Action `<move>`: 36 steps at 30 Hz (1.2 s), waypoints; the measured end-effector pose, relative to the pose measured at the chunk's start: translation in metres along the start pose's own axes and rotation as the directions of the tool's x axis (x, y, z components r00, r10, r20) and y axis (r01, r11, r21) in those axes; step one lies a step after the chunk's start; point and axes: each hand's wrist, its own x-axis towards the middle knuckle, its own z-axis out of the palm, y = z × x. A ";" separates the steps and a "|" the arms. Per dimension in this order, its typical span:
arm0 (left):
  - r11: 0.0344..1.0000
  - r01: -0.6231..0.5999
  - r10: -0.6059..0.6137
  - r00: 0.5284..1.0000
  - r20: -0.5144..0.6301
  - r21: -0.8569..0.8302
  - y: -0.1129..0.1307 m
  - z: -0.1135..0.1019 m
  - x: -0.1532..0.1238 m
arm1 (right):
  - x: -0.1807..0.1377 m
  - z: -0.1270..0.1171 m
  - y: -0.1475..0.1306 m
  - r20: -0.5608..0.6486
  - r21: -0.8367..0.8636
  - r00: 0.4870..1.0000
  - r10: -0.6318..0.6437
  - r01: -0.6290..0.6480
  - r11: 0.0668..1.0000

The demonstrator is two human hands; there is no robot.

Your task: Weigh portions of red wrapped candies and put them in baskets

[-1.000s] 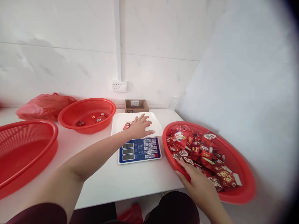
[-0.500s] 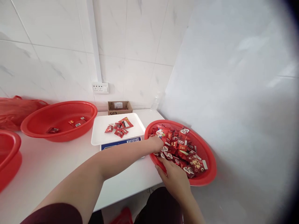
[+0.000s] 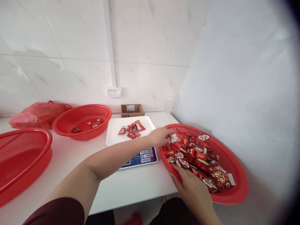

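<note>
My left hand is over the near-left rim of a red plastic basket, its fingers curled around a small red packet that is mostly hidden. Many red wrapped snack packets fill this basket, which tilts at the table's right edge. My right hand grips the basket's near rim, thumb outside and fingers inside. Left of the basket stands a digital scale with a white pan. Several red snack packets lie on the pan, and my left forearm crosses in front of it.
A second red basket holds a few packets at the back left. Another red basket stands at the left edge, with a red plastic bag behind it. A small cardboard box sits behind the scale on the white table.
My left hand has risen out of the packets to the basket's left rim, its fingers now closed. My right hand stays on the rim. The view has turned left.
</note>
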 end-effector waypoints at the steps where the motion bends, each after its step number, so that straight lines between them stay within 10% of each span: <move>1: 0.999 0.039 -0.039 0.998 -0.042 -0.023 -0.013 -0.011 -0.007 | 0.000 0.000 0.001 0.003 0.006 1.000 0.002 -0.002 1.000; 7: 0.937 0.331 -0.348 0.920 -0.180 -0.115 -0.103 -0.051 -0.049 | 0.001 0.002 0.001 0.016 0.051 0.999 0.038 -0.039 0.998; 13: 0.887 0.451 -0.461 0.874 -0.152 -0.099 -0.151 -0.040 -0.067 | 0.003 0.002 0.000 0.051 0.056 0.997 0.054 -0.056 0.997; 26: 0.976 0.209 -0.210 0.978 -0.002 0.065 -0.138 -0.009 -0.053 | 0.003 0.003 0.000 0.166 -0.023 0.977 0.131 -0.129 0.991; 36: 0.961 0.271 -0.250 0.932 -0.264 0.048 -0.127 -0.036 -0.109 | 0.003 0.002 -0.001 0.158 -0.016 0.982 0.107 -0.105 0.994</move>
